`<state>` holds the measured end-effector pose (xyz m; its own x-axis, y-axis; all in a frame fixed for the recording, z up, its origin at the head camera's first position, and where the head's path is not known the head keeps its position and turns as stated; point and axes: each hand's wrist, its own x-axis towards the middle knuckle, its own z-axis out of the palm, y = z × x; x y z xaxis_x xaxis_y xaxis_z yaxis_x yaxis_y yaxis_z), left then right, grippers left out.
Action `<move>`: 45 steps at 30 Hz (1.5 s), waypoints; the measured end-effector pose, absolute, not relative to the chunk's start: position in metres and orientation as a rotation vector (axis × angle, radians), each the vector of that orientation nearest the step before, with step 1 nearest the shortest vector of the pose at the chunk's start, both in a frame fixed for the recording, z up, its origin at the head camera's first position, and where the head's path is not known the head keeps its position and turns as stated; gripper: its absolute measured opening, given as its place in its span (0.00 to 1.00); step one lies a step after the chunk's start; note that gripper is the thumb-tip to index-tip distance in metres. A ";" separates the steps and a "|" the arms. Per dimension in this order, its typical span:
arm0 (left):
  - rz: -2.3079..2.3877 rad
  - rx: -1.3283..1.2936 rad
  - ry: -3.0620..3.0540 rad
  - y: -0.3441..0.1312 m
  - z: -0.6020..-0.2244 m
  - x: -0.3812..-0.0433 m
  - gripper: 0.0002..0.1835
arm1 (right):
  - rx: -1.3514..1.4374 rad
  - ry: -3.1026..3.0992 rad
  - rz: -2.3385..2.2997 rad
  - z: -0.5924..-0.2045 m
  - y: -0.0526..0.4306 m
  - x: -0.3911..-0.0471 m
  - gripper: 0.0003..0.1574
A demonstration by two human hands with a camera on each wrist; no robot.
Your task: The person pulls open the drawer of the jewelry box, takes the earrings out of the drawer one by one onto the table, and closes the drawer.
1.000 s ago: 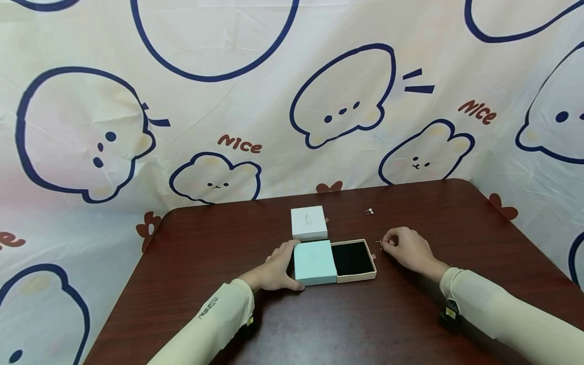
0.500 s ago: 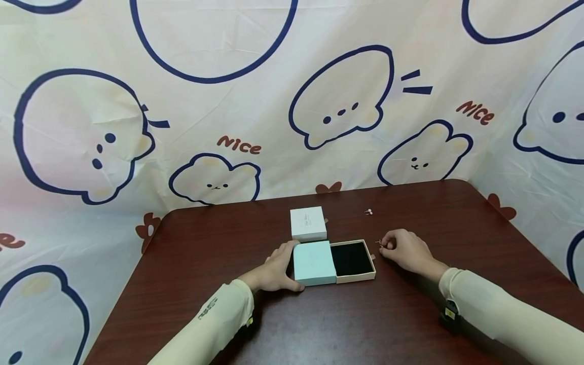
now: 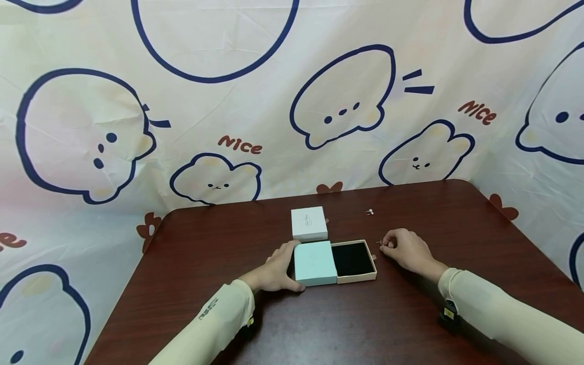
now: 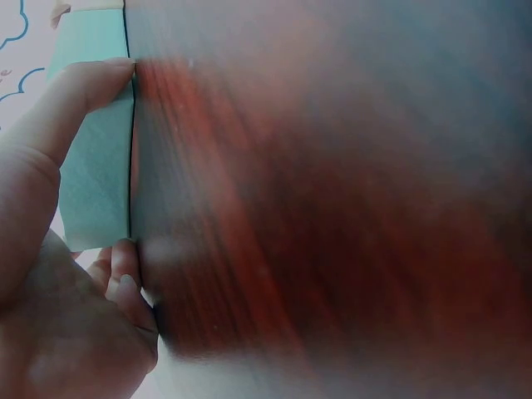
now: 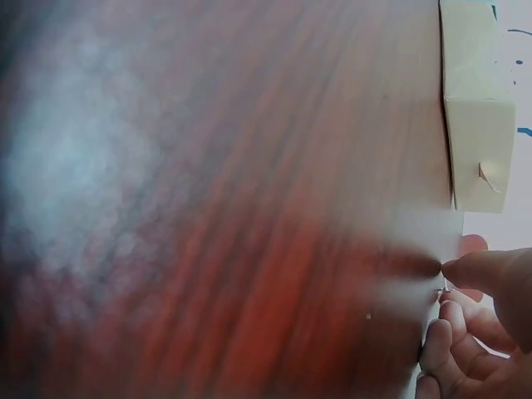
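My left hand [image 3: 276, 267] grips the left end of a light-blue box sleeve [image 3: 315, 262], thumb along the near side and fingers at the far side. From the sleeve's right end a cream drawer [image 3: 357, 278] with a black pad [image 3: 352, 259] is pulled out. Just right of the drawer, my right hand [image 3: 409, 249] pinches a small silvery earring [image 5: 445, 290] between thumb and forefinger, low over the table. Only a thin bit of the earring shows past the fingertips; the fingers hide the rest.
A white lidded box [image 3: 309, 223] with printed lettering stands behind the blue one. Small earrings with white beads [image 3: 369, 212] lie farther back on the dark wood table [image 3: 219, 243]. A cartoon-printed cloth [image 3: 274, 101] hangs along the table's back edge.
The right fingertips have shifted slightly around the earring, and less of it sticks out now. The left hand and both boxes stay in place.
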<state>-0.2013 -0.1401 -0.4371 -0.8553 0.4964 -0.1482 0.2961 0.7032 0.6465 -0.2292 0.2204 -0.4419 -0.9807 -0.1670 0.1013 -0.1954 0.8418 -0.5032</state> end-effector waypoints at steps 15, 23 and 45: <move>0.911 0.617 2.590 -0.141 -0.437 -0.202 0.59 | 0.310 -2.959 0.832 -0.443 0.222 -0.232 0.07; 0.908 0.622 2.587 -0.140 -0.437 -0.201 0.59 | 0.312 -2.941 0.826 -0.441 0.223 -0.231 0.07; 0.917 0.627 2.590 -0.141 -0.437 -0.201 0.59 | 0.315 -2.909 0.852 -0.430 0.216 -0.223 0.10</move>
